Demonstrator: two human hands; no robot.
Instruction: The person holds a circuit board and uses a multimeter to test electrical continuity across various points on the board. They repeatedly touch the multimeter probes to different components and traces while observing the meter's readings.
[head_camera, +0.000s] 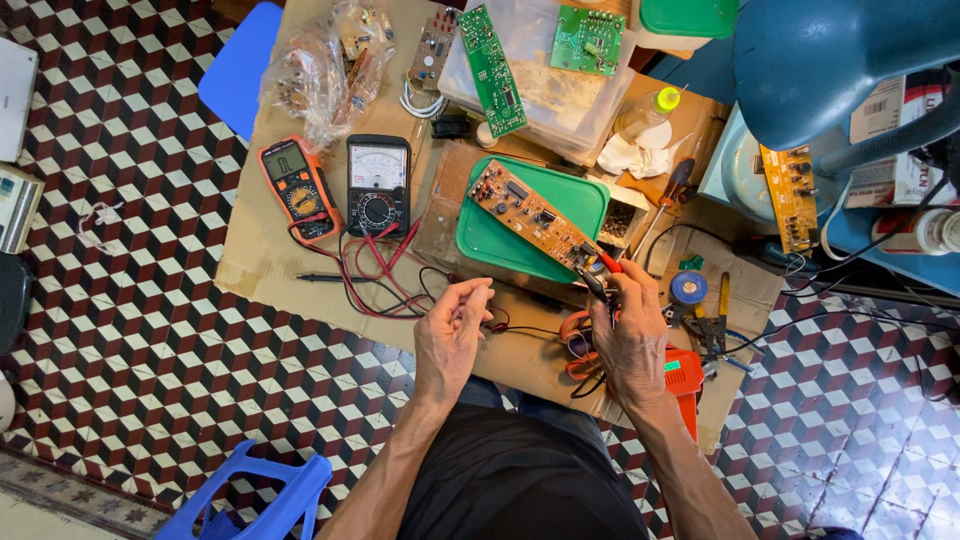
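My right hand (632, 335) grips a red-handled probe or tool whose tip meets the near end of a long brown circuit board (530, 215). That board lies slantwise on a green plastic lid (575, 205). My left hand (452, 335) hovers to the left of it, fingers curled and pinched together; whether it holds a thin wire I cannot tell. Red and black test leads (375, 275) trail from two meters toward my hands.
An orange digital multimeter (297, 188) and a black analog meter (378, 184) lie on the cardboard work surface (260, 260). Green circuit boards (492, 70), a clear bag of parts (325, 65), pliers (712, 330), blue tape roll (688, 288), a screwdriver (668, 195) and a blue lamp shade (830, 65) surround it.
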